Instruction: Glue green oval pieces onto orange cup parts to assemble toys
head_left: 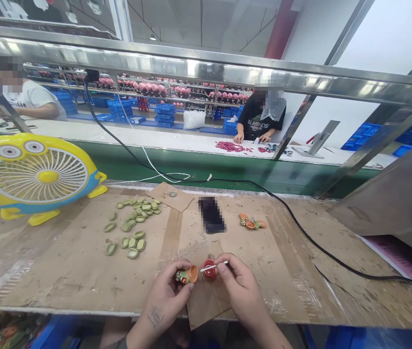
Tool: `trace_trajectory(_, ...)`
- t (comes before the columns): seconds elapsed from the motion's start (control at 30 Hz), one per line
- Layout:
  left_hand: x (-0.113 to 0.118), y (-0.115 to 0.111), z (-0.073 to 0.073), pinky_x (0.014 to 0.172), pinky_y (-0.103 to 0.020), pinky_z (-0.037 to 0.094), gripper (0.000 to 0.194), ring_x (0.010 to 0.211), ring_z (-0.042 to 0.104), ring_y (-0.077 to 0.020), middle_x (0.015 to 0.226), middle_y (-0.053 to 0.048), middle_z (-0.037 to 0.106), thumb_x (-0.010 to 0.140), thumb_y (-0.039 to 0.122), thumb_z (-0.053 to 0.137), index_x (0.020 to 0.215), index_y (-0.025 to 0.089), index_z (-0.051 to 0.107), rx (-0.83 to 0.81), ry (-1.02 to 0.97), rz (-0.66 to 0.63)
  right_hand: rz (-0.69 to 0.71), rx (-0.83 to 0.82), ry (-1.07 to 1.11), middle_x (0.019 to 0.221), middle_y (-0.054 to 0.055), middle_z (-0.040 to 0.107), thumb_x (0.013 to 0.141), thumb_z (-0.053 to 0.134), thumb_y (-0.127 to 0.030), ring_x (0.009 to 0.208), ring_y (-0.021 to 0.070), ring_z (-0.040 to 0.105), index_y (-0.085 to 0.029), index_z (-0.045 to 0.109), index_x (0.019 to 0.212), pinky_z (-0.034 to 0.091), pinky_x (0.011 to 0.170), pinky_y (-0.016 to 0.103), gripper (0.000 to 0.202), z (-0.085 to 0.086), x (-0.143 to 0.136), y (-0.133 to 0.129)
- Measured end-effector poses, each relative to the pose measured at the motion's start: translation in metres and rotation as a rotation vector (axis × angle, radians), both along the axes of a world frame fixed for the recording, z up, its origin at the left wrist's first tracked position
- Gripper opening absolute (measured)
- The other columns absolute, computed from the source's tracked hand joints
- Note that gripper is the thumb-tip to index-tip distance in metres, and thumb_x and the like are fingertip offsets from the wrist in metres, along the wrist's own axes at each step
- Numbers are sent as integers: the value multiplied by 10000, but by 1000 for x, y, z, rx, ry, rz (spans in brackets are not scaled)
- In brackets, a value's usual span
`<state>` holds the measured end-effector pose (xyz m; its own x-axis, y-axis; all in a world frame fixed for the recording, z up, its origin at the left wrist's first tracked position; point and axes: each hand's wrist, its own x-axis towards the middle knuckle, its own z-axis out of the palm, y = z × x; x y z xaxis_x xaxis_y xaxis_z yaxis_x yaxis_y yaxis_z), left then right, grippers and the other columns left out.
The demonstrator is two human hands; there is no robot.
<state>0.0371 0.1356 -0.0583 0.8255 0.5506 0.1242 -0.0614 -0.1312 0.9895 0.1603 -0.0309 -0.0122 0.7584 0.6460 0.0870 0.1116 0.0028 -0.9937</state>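
Observation:
My left hand (171,288) is closed around a small green and orange figurine (187,275), its orange open end facing right. Between the thumb and fingers of my right hand (240,281) is a thin white cotton swab (213,266), its tip pointing left toward the figurine but apart from it. Under the swab stands a small red cup (209,269), which rests on a loose piece of cardboard (206,303). Whether the swab touches the cup I cannot tell.
Several green oval pieces (138,213) lie to the left, near a yellow fan (45,174). A dark phone (212,215) and more orange-green pieces (252,222) lie beyond my hands. A black cable (300,232) crosses the right side. Two people work at the far bench.

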Motion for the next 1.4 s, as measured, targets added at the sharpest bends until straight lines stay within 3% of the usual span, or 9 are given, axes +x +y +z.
trace_trajectory(0.37,3,0,4,846,-326,558,267,1123,639,-296,1106,-114,697,777,190,703,1044,196,713,66,18,-21,53,-98,-158,863,26,663,1031,529,-403,838,197,614,-197,660,943,458,760,283,260,-10,-6,7)
trace_trajectory(0.73,0,2,11,814,-328,563,286,1085,649,-297,1105,-112,704,769,159,699,1048,211,728,126,46,-52,33,-85,-171,831,27,646,1052,489,-413,791,190,609,-197,639,926,480,729,274,291,-11,-4,9)
trace_trajectory(0.87,0,2,13,928,-371,541,296,1094,645,-292,1108,-102,705,783,175,706,1075,222,727,120,38,-66,38,-61,-166,841,33,652,1050,496,-427,800,193,617,-198,643,926,492,730,274,299,-9,-5,8)
trace_trajectory(0.97,0,2,12,959,-376,531,274,1101,638,-286,1112,-100,698,801,209,714,1075,220,726,65,20,-52,-31,-24,-142,877,44,670,1043,505,-448,821,201,635,-200,652,941,499,736,273,306,-5,-3,4)
trace_trajectory(1.07,-1,4,6,962,-366,532,257,1131,624,-287,1136,-108,681,817,272,738,1064,203,725,-25,-24,-39,-136,-102,-238,851,42,672,1033,505,-411,805,207,627,-204,647,911,475,739,283,279,-4,5,-1)
trace_trajectory(1.27,1,8,-14,899,-316,538,399,1008,641,-229,1071,-76,677,808,372,815,1144,203,682,-214,-83,-1,-19,-322,-425,909,56,700,996,470,-250,888,240,639,-207,638,899,441,806,329,199,-13,16,-1)
trace_trajectory(1.4,2,8,-13,818,-272,519,338,921,617,-195,1020,-58,671,802,397,829,1038,201,687,-241,-90,-26,-62,-237,-339,873,53,691,1005,486,-318,850,230,634,-204,638,883,449,785,320,225,-6,11,0)
